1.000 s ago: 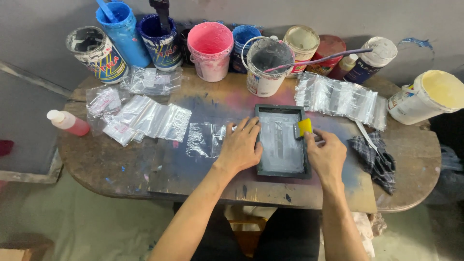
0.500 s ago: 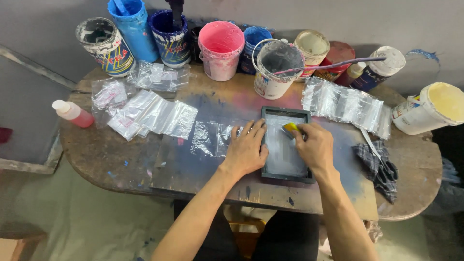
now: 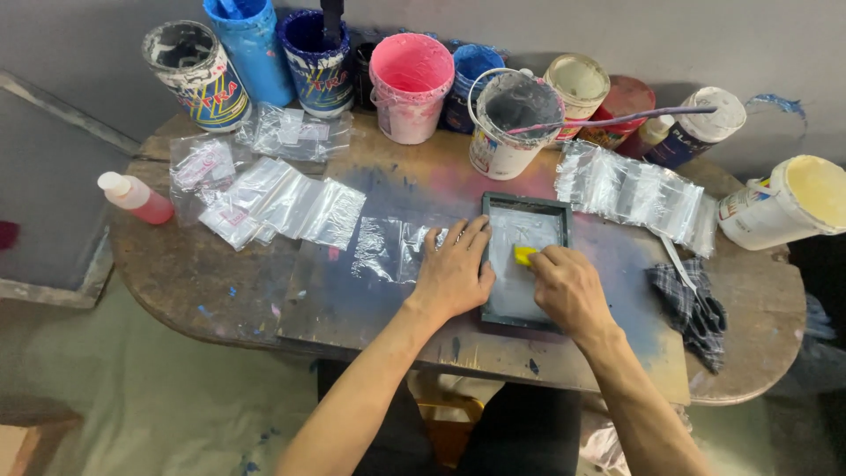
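Nearest the camera, two bare forearms reach up over the worn bench (image 3: 220, 291). Left hand (image 3: 454, 273) lies flat, fingers spread, pressing on the left edge of a small dark-framed screen (image 3: 493, 313); fingertips overlap the frame's rim. Right hand (image 3: 571, 291) sits on the screen mesh just right of the left hand, fingers curled and pinching a small yellow squeegee (image 3: 524, 255), which touches the pale mesh near its middle. Left of the left hand, touching the frame side, lies a clear plastic bag (image 3: 388, 249) on a dark board. Farther left, a loose spread of clear bags (image 3: 282, 204), and beyond them a red squeeze bottle (image 3: 137, 198) on its side near the bench edge. Right of the right hand, a dark checked rag (image 3: 692, 304). Beyond the right hand, a row of overlapped clear bags (image 3: 630, 192), and a cream bucket (image 3: 789, 207) at far right. Beyond the screen, a white can of dark ink (image 3: 511, 123) with a stick across it, a pink tub (image 3: 410, 84), blue tubs (image 3: 256, 48) and more paint pots along the wall.
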